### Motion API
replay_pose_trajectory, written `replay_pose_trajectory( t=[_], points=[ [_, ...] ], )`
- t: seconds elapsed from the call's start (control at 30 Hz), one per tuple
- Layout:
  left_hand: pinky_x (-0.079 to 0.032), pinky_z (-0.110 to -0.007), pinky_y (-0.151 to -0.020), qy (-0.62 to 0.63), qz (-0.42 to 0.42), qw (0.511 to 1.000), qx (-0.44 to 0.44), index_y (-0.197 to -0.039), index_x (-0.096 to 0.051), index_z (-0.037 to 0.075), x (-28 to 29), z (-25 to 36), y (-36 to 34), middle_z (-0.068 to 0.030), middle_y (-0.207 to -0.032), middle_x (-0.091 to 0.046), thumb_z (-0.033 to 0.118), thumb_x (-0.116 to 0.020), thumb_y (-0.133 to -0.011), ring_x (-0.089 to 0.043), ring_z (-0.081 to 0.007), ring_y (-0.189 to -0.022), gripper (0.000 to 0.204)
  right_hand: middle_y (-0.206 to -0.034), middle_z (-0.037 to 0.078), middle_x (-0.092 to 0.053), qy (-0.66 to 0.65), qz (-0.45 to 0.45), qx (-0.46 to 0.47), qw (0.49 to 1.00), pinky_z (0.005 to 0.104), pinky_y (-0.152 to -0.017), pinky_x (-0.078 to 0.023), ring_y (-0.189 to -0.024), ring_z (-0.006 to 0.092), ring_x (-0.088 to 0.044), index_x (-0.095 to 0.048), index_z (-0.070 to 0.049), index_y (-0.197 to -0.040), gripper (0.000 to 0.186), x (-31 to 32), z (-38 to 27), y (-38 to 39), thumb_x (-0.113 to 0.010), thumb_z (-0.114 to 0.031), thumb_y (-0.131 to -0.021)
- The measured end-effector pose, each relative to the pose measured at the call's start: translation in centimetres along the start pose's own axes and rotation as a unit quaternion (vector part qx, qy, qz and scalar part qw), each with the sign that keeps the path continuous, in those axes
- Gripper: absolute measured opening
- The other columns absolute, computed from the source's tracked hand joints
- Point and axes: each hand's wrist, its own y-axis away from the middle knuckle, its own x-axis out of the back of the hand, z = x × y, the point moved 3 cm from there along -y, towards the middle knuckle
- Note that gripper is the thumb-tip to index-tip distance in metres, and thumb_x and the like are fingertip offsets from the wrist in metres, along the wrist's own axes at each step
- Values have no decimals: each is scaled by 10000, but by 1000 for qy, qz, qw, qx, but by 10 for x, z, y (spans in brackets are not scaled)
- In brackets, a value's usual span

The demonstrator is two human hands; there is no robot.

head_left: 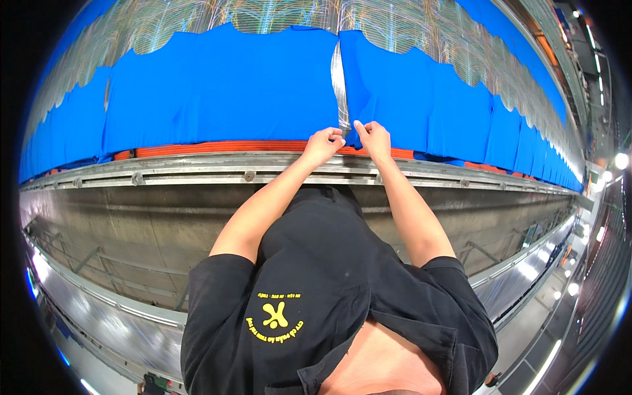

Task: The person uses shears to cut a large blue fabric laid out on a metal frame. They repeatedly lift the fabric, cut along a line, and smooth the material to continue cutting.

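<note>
Your black shirt (329, 289) fills the lower picture, hiding whatever lies beneath your chest. Beyond it, both forearms reach to the blue fabric sheet (250, 85) stretched along the machine's far side. Your left hand (322, 145) and right hand (373, 138) pinch closed on the fabric's edges at the narrow gap (340, 85), just above the orange band (224, 147). Whether anything thin lies between your fingertips is too small to tell. Below runs the grey metal rail (197, 172).
</note>
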Motion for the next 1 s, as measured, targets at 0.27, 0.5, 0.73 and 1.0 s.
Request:
replay_pose_trajectory(
  t=[0.27,0.5,0.73,1.0],
  points=[
    [-588,-411,-874,-71,79,993,-52,-1291,-704,21,-17,16,9,-161,-1129,-774,211,-837,-885,-765,-274,-989,468,-758,86,-723,-186,-97,118,971,335,-637,-536,-697,112,-659,-746,-2,-952,210,-17,-19,16,-751,-210,-981],
    [-579,-453,-770,-189,164,968,9,-1080,-762,58,-34,45,-3,-116,-881,-766,364,-838,-901,-760,-329,-864,362,-754,58,-718,-219,-46,47,973,351,-653,-538,-696,107,-639,-741,-8,-932,303,12,10,-20,-773,-303,-997],
    [-510,-372,-612,-99,143,983,-53,-962,-742,64,-37,40,-31,-21,-750,-694,388,-818,-957,-611,-153,-629,333,-911,162,-738,-196,131,79,969,476,-836,-581,-917,341,-725,-749,-62,-898,218,63,60,-44,-768,-278,-923],
    [-576,-287,-596,299,89,946,84,-960,-558,108,3,-8,2,-26,-842,-635,91,-667,-1027,-685,-171,-731,129,-1733,228,-313,65,88,233,966,557,-1322,-196,-1621,364,-276,-401,-9,-1626,764,-6,79,-52,-588,-475,-1050]
  ],
)
